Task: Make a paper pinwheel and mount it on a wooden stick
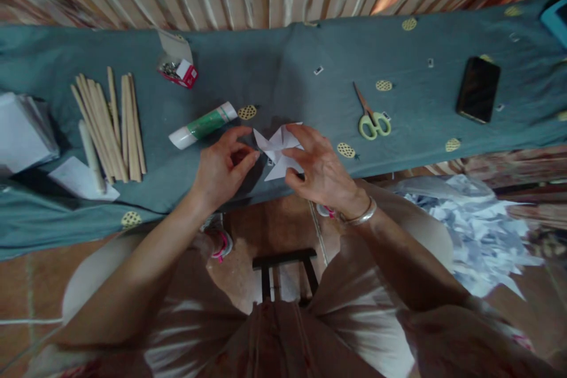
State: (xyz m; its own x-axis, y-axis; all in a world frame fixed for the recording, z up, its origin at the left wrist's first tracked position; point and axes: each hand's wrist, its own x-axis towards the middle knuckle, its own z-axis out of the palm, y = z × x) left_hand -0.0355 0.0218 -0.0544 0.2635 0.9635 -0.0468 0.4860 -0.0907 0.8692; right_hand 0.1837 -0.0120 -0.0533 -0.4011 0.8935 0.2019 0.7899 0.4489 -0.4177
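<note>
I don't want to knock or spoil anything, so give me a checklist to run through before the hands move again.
1. Folded white paper held by the right hand: ok.
2. Left hand gripping the paper too: cannot tell; its fingertips are by the paper's left corner, contact unclear.
3. Scissors apart from both hands: ok, lying on the cloth to the right.
4. Red box of small metal pieces closed: not ok, its flap is up.
5. Green-and-white tube capped: cannot tell; both ends look white.
</note>
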